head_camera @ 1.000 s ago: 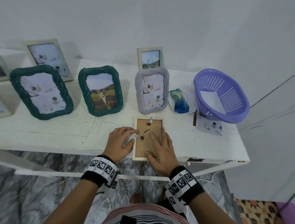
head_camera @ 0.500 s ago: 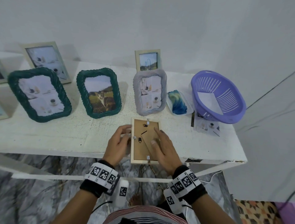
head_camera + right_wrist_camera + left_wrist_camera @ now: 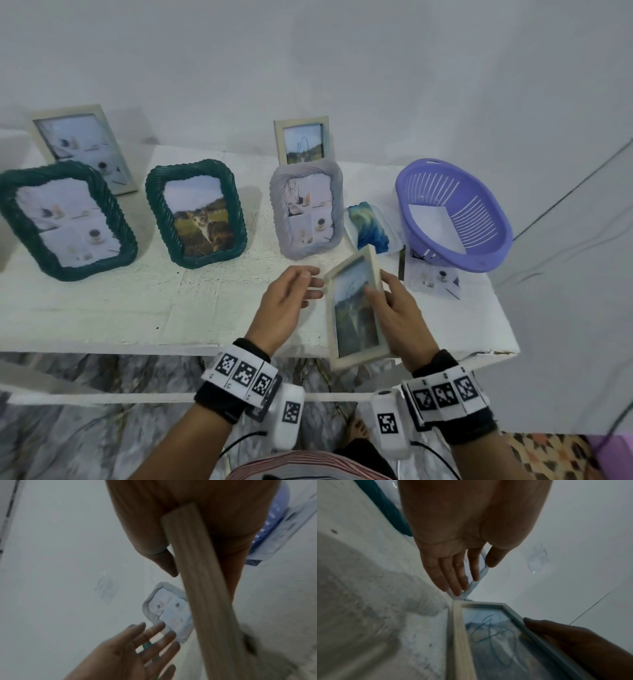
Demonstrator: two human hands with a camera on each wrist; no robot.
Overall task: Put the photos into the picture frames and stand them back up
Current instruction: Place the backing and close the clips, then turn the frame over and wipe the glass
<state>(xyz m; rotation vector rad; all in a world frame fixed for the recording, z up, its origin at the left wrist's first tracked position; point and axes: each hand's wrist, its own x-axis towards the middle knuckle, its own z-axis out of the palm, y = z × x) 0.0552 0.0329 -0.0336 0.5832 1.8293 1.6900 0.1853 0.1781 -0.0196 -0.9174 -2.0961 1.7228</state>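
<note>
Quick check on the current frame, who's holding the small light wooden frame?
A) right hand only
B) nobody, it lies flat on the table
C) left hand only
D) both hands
A: the right hand grips the small wooden frame by its edge, tilted up off the table, while the left hand hovers beside it with straight fingers, holding nothing.

We count six picture frames (image 3: 356,305): five standing on the table, one lifted at lower centre. We see one purple basket (image 3: 455,212) and two hands (image 3: 284,305).
</note>
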